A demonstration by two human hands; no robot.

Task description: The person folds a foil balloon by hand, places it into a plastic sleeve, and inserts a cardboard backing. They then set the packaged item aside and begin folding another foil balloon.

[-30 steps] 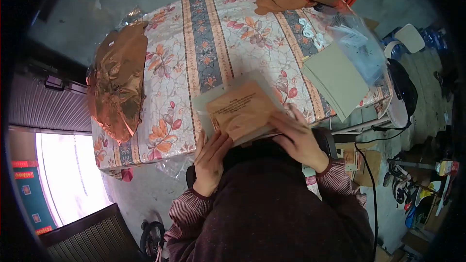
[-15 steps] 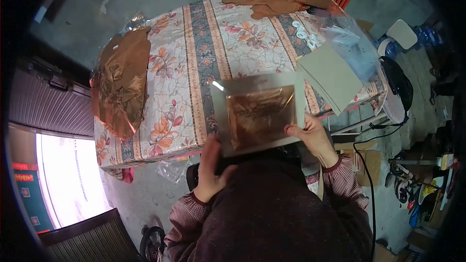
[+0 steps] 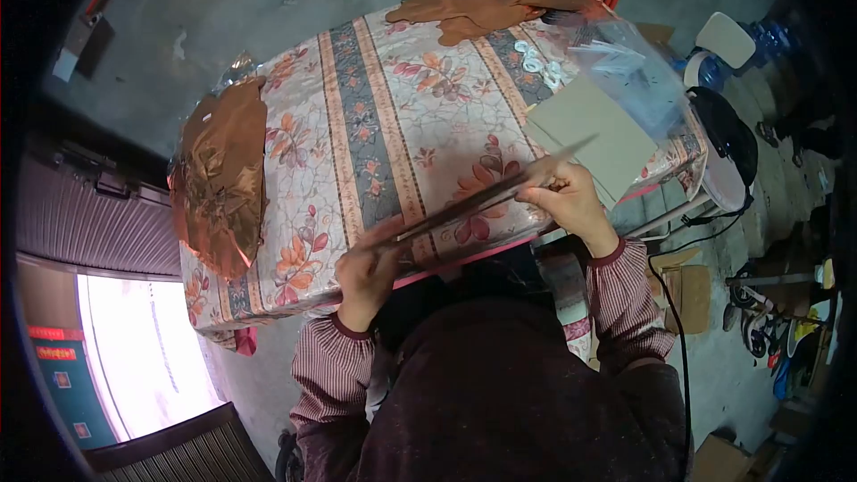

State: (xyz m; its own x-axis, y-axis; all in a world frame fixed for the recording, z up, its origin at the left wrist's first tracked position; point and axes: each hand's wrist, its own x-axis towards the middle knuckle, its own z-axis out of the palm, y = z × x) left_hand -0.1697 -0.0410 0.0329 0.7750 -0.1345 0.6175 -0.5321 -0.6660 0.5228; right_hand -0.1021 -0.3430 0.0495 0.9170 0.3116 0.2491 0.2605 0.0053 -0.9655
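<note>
A thin flat board (image 3: 473,198) is held nearly edge-on over the front edge of the table, tilted up to the right and blurred by motion. My left hand (image 3: 366,277) grips its left end. Closed on its right part is my right hand (image 3: 571,201), thumb and fingers pinched together. Beyond my right hand lie several grey-green cardboard sheets (image 3: 598,129) in a loose stack. A crumpled sheet of copper-coloured foil (image 3: 221,180) rests on the left side of the table.
The table has a flowered cloth (image 3: 303,156). Brown material (image 3: 491,4) lies at its far edge, near white rings (image 3: 533,62) and a clear plastic bag (image 3: 638,80). A black bag (image 3: 721,138) and a cable (image 3: 674,303) are on the right; a chair (image 3: 178,451) stands lower left.
The board has turned from face-up view to nearly edge-on. My left hand, open beside it before, has moved up and closed on its left end. My right hand has risen slightly.
</note>
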